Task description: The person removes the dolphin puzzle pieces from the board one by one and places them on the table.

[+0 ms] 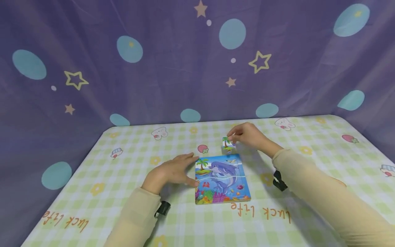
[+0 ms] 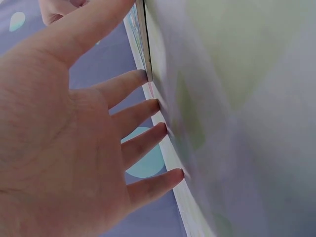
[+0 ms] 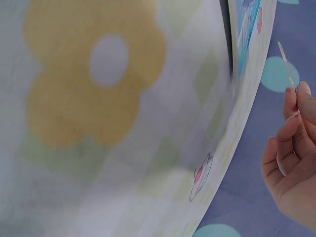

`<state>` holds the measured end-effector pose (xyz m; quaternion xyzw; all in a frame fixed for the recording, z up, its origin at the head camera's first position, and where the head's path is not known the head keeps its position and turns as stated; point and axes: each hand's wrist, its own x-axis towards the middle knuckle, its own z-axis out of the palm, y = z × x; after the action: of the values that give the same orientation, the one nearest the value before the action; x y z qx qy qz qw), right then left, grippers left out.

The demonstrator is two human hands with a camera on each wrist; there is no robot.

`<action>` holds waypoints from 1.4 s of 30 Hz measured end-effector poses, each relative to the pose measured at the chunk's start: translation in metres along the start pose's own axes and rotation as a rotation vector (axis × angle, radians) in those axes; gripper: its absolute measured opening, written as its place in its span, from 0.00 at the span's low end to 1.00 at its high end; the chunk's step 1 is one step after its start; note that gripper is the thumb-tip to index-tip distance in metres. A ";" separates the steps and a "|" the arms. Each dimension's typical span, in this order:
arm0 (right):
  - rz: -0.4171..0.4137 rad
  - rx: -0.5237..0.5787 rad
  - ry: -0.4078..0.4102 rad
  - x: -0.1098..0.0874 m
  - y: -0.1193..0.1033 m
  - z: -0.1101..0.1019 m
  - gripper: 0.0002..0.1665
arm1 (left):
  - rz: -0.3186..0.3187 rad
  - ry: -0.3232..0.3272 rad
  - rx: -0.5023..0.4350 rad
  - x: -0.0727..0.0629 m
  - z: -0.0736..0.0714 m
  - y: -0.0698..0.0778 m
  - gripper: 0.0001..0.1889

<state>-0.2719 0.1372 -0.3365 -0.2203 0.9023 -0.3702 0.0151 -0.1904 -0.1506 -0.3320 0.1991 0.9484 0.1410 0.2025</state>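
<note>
A square dolphin picture puzzle (image 1: 223, 180) lies flat on the table in the head view, with a palm tree at its upper left. My left hand (image 1: 173, 171) has its fingers spread, thumb and index finger at the puzzle's left edge. In the left wrist view, the fingertips of the left hand (image 2: 89, 143) reach down to the cloth and the puzzle's side (image 2: 143, 39). Above the puzzle's far edge, my right hand (image 1: 248, 135) pinches a small palm-tree puzzle piece (image 1: 227, 144). The right wrist view shows that piece (image 3: 286, 64) edge-on and thin, between thumb and fingers.
A green-and-white checked cloth (image 1: 129, 185) with printed flowers and lettering covers the table. Behind it hangs a purple curtain (image 1: 172, 75) with stars and blue dots. Black straps (image 1: 162, 208) sit at both wrists.
</note>
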 end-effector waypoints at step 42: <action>0.209 -0.203 0.044 -0.002 0.050 -0.026 0.14 | -0.032 0.001 0.014 0.002 0.000 0.000 0.49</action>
<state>-0.2942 0.1869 -0.3515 -0.1172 0.9533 -0.2781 0.0115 -0.1918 -0.1491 -0.3330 0.1851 0.9526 0.1311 0.2030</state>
